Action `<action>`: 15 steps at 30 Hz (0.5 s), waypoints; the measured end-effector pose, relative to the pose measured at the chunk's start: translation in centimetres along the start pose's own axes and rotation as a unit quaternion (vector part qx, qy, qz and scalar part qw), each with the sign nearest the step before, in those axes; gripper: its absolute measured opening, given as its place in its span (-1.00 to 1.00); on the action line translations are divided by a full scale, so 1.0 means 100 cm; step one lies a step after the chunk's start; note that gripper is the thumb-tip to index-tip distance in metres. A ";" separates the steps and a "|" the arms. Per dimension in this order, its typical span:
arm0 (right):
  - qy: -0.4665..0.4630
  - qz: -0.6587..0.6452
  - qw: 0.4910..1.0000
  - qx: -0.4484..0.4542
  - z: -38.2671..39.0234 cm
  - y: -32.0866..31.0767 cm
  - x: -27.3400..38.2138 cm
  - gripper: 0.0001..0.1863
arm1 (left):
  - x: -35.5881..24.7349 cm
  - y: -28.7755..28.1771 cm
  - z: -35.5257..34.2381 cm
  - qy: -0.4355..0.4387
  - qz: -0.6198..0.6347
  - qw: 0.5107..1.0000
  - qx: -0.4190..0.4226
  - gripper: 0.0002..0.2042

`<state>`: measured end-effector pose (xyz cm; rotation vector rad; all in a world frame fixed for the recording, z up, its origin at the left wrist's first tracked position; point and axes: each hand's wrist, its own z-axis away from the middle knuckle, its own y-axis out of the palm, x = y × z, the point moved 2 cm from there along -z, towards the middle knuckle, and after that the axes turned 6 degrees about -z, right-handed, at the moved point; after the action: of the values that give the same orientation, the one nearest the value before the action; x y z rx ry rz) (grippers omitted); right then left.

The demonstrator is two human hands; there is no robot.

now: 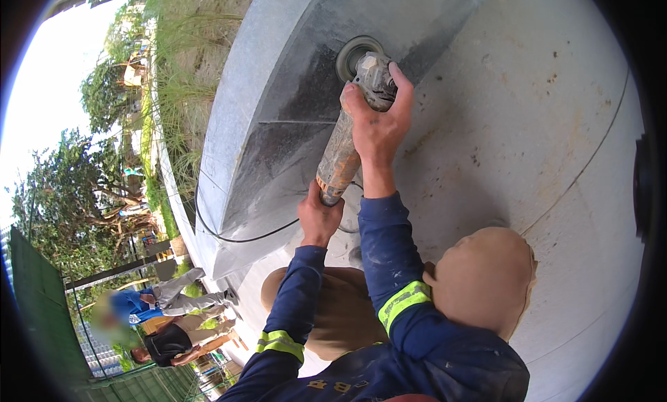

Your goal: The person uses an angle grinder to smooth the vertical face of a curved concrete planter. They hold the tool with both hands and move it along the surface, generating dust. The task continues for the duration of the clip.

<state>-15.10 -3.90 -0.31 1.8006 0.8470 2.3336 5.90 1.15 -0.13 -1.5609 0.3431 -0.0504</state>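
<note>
A worn orange-and-grey angle grinder (340, 155) is held in both hands, its round grey disc (356, 55) against the grey stone face (295, 100) of a low wall. My left hand (321, 216) is closed around the rear end of the body. Up at the gear head, my right hand (381, 128) grips with thumb and fingers spread to either side of it. The stone around the disc is darker than the rest of the face. Part of the disc is hidden behind the grinder's head.
A black cord (257, 241) runs from near the grinder across the wall. Tall grass (187, 62) grows behind the wall's pale top (240, 103). The grey floor (549, 124) has brown spots and a dark joint line. Two people (167, 305) are beyond, at lower left.
</note>
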 end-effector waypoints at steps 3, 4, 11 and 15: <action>-0.024 0.056 0.998 0.019 0.004 0.005 0.017 -0.25 | 0.001 -0.001 0.000 -0.004 0.029 1.000 -0.010 -0.55; -0.023 0.032 0.999 0.016 0.005 0.005 0.014 -0.26 | 0.001 -0.003 0.000 -0.006 0.039 0.999 -0.015 -0.55; 0.041 -0.009 0.999 -0.015 -0.007 -0.006 -0.004 -0.28 | -0.003 0.002 -0.003 0.013 -0.016 1.000 0.011 -0.55; -0.020 0.006 1.000 0.023 0.003 0.006 0.007 -0.27 | 0.000 -0.003 -0.004 0.009 0.022 1.000 -0.014 -0.53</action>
<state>-14.85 -4.08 0.61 1.8678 0.8943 2.2966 5.83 0.81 0.15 -1.5806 0.3939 -0.0245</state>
